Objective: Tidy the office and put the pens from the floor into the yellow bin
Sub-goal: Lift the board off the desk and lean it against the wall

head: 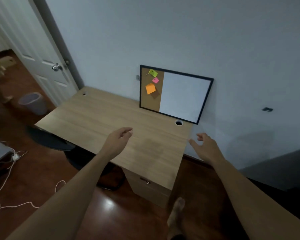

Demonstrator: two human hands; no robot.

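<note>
While over the desk point(97, 115), both hands point(118, 137) empty, fingers loose; whiteboard point(182, 96) behind.

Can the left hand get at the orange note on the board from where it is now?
Probably yes: the left hand is open and empty, and only bare desk lies between it and the orange note on the board.

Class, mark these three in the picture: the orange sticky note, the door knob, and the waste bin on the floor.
orange sticky note point(150, 89): head view, middle of the paper.
door knob point(56, 67): head view, the shiny round knob.
waste bin point(35, 105): head view, its outer wall.
</note>
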